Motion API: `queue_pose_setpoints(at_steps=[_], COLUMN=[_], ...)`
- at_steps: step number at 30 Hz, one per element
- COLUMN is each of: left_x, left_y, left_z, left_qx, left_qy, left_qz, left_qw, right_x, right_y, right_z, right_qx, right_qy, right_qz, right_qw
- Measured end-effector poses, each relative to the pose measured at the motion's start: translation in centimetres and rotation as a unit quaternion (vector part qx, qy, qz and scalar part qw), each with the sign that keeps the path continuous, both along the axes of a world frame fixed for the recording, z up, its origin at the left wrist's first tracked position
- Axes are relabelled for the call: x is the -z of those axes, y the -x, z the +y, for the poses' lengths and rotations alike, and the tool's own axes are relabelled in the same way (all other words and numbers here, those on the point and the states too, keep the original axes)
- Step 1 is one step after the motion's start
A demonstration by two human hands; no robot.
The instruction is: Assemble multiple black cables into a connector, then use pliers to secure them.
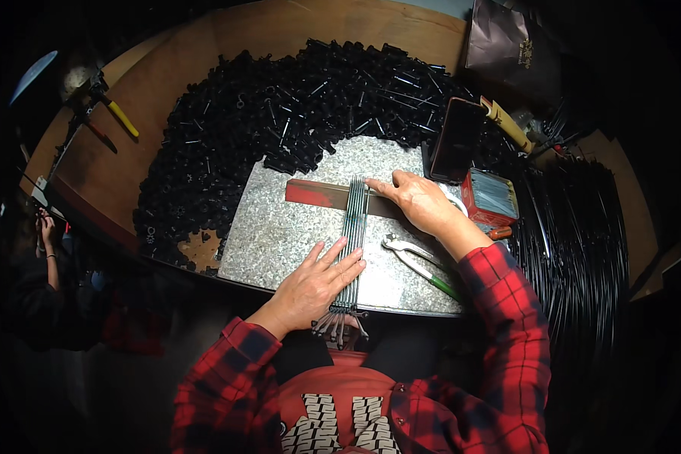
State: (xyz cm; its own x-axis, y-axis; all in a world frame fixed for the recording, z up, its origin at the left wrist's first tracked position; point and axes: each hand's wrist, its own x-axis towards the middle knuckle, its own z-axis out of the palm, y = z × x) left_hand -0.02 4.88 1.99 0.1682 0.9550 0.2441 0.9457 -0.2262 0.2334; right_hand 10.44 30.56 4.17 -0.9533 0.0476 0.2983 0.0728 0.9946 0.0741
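Note:
A row of thin dark metal rods (356,216) lies side by side on a speckled stone slab (272,242). Their far ends rest across a red-and-dark bar (314,194), and their near ends, with several small jointed pieces, stick out past the slab's front edge. My left hand (314,284) lies flat over the near half of the rods, fingers spread. At the far end my right hand (424,200) reaches its index finger to the rod tips; the other fingers are bent and partly hidden. End-cutting pliers (412,261) with a green handle lie under my right forearm.
A big heap of small black parts (280,106) surrounds the slab inside a wooden-walled bin (227,34). On the right are a phone (459,140), a red box of thin pieces (490,198), an orange handle (499,232) and many long black rods (575,234). Another person's hand (47,229) shows far left.

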Motion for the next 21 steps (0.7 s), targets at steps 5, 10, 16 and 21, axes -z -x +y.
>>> queue_pose_setpoints(at_steps=[5, 10, 16, 21], left_x=[0.4, 0.3, 1.6, 0.9], left_y=[0.1, 0.0, 0.4, 0.1], left_z=[0.0, 0.0, 0.1, 0.3], left_qx=[-0.012, -0.011, -0.018, -0.020], left_qy=[-0.001, -0.008, -0.013, -0.019], left_qz=[0.002, -0.002, 0.043, 0.046], left_qw=[1.000, 1.000, 0.999, 0.999], right_x=[-0.1, -0.1, 0.2, 0.4], right_y=[0.3, 0.2, 0.3, 0.2], right_z=[0.1, 0.0, 0.1, 0.5], right_qx=[-0.005, -0.004, -0.008, -0.005], right_qy=[-0.036, -0.035, 0.014, 0.001], right_qz=[0.001, -0.005, -0.016, -0.003], right_qw=[0.999, 0.999, 1.000, 1.000])
